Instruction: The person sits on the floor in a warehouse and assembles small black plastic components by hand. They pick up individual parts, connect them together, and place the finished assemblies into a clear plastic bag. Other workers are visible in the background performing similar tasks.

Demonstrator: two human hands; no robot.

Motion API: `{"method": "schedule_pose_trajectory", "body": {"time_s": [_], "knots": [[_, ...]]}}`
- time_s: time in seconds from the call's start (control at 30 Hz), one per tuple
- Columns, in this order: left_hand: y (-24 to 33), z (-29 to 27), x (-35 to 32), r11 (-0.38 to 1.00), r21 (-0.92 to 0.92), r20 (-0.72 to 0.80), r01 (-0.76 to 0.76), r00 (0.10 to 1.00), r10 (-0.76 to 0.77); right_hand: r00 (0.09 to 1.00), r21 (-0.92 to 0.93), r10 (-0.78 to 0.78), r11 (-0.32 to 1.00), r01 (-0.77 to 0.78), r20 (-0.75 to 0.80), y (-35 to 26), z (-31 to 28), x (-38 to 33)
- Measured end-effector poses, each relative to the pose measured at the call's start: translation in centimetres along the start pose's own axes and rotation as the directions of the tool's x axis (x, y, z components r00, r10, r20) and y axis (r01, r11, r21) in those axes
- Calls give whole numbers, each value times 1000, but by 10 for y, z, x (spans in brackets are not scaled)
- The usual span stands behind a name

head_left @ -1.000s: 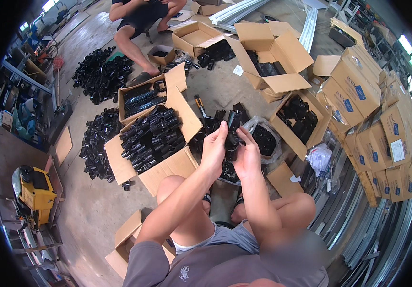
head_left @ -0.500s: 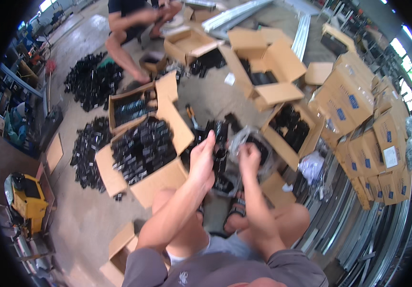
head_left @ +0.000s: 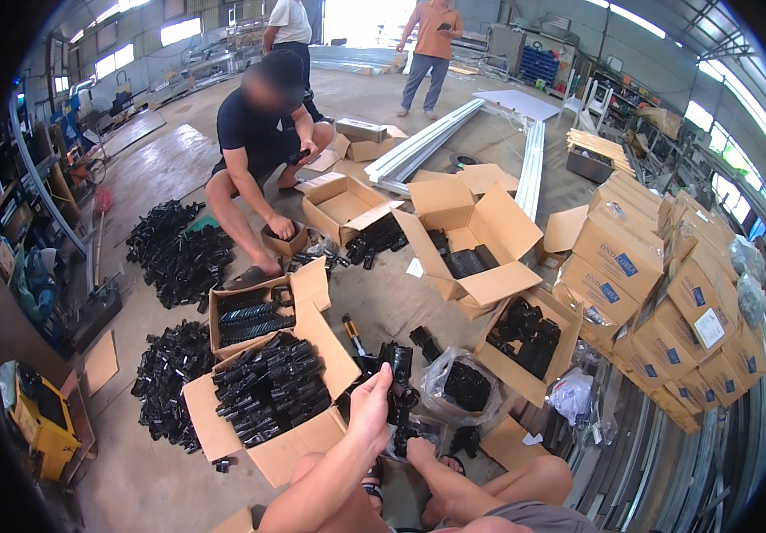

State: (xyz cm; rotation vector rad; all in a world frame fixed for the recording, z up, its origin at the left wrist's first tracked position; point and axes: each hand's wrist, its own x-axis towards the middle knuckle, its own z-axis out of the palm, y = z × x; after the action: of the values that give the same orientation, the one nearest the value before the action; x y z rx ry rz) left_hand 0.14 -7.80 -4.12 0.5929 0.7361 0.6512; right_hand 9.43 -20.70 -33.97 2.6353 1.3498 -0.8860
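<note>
My left hand [head_left: 371, 407] is raised in front of me, thumb up, its fingers wrapped round a black plastic part [head_left: 397, 357]. Lower down, my right hand [head_left: 419, 450] reaches to a small clear plastic bag [head_left: 436, 426] holding black pieces between my feet. Its fingers are bunched at the bag, and what they grip is hidden. Beside it, a larger clear bag [head_left: 463, 382] is full of small black pieces. A screwdriver with an orange-and-black handle [head_left: 352, 332] stands out from the black parts just past my left hand.
Open cartons of black parts stand left [head_left: 267, 391], right [head_left: 530, 338] and ahead [head_left: 472, 258]. Loose black heaps [head_left: 174, 382] lie at far left. A co-worker [head_left: 259, 133] squats ahead, handling small parts. Stacked closed cartons [head_left: 618, 253] and metal profiles [head_left: 614, 480] line the right.
The view has tilted up, bringing in two standing people at the back. My right hand has moved from the larger bag down to the smaller one. My left hand keeps its raised grip.
</note>
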Motion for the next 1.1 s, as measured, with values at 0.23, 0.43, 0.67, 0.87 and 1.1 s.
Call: {"method": "schedule_pose_trajectory", "body": {"time_s": [0.23,0.43,0.67,0.87,1.1], "knots": [[7,11,5,1000,-4,0,17,1000,-17,976,-130,-216,968,215,4,7,1,4],[16,11,6,999,-42,8,-21,1000,22,983,-128,-172,975,180,71,6,-7,3],[21,6,7,999,-23,-19,-31,999,31,980,-24,-116,992,121,163,12,0,11],[28,14,2,1000,-2,-10,-29,1000,29,977,-31,-69,997,77,201,26,22,29],[17,8,15,998,-26,-1,-57,998,57,950,-18,-302,952,304,76,25,-48,37]]}}
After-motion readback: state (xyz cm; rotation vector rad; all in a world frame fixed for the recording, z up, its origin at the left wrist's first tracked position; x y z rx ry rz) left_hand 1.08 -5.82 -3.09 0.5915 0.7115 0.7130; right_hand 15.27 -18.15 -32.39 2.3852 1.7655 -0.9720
